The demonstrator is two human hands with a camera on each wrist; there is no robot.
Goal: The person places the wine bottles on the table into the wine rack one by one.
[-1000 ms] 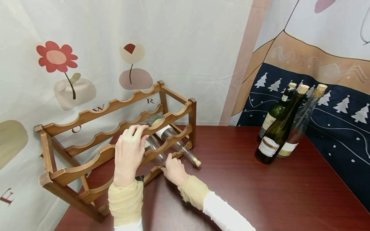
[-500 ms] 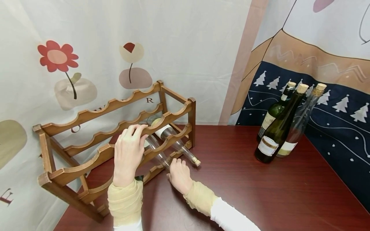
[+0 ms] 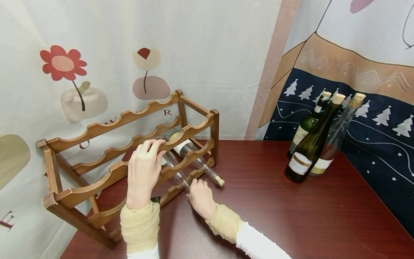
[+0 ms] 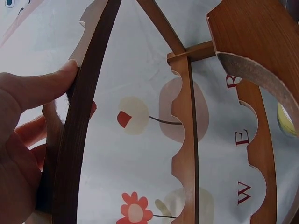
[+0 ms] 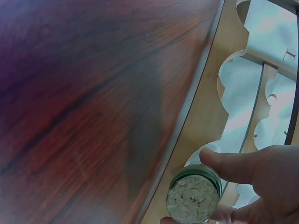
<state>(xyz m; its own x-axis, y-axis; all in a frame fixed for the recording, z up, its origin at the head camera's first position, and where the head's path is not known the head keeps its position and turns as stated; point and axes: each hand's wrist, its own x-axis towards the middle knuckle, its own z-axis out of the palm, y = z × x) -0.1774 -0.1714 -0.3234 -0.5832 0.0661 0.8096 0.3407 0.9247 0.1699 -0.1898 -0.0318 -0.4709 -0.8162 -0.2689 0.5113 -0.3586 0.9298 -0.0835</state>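
Observation:
A wooden wine rack (image 3: 106, 177) with scalloped rails stands at the left of the table. My left hand (image 3: 143, 174) grips its upper front rail; in the left wrist view the thumb (image 4: 46, 86) lies on one side of the rail and fingers show on the other. My right hand (image 3: 201, 198) holds the neck of a clear glass bottle (image 3: 172, 159) lying in the rack's bottom row. This bottle's cork (image 5: 192, 199) faces the right wrist view, with thumb and fingers around the neck. Another clear corked bottle (image 3: 211, 173) lies beside it to the right, neck outward.
At the table's right stand a green bottle (image 3: 308, 124), a darker green bottle (image 3: 315, 144) and a clear bottle (image 3: 334, 138), all corked and close together. The red-brown table (image 3: 258, 201) backs onto printed cloth (image 3: 210, 64).
From the first earlier frame, my right hand has shifted slightly right and toward me, with more of the bottle's neck showing. It has hardly moved since the second. My left hand stays on the rail.

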